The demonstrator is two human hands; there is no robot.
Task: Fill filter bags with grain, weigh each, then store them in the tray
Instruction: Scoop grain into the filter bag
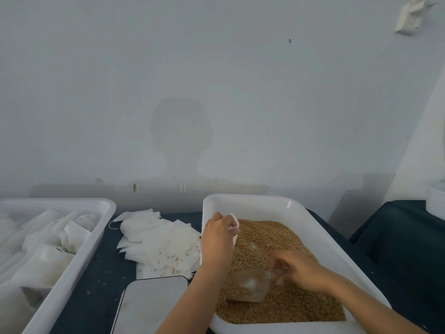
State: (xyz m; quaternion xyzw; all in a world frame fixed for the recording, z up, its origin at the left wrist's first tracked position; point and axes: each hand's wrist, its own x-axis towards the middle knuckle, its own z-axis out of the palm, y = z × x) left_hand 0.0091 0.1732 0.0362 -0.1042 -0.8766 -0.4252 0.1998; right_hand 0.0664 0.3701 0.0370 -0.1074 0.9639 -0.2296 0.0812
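Both hands worked over a white rectangular plastic tub (pixel 289 206) of golden-brown grain (pixel 277 239) on the right of a dark-covered desk (pixel 101 273). The left hand (pixel 218 239), fingers curled, pinched a small white filter bag (pixel 234 225) by its top edge just above the grain at the tub's far left side, seemingly holding its mouth ready for filling. The right hand (pixel 298 268) gripped the handle of a clear plastic scoop (pixel 250 285), which lay low in the grain nearer the viewer, its bowl pointing left and partly loaded. Keeping the bag over the tub would probably let spilled grain fall back in.

Left of the tub, a loose pile of flat, empty white filter bags (pixel 156 239) lay on the desk, a few stray grains scattered on it. Just in front of the pile sat a flat white scale with a dark rim (pixel 149 304), nothing on it. At the far left, a long white plastic tray (pixel 79 263) held filled bags (pixel 48 244) lying side by side.
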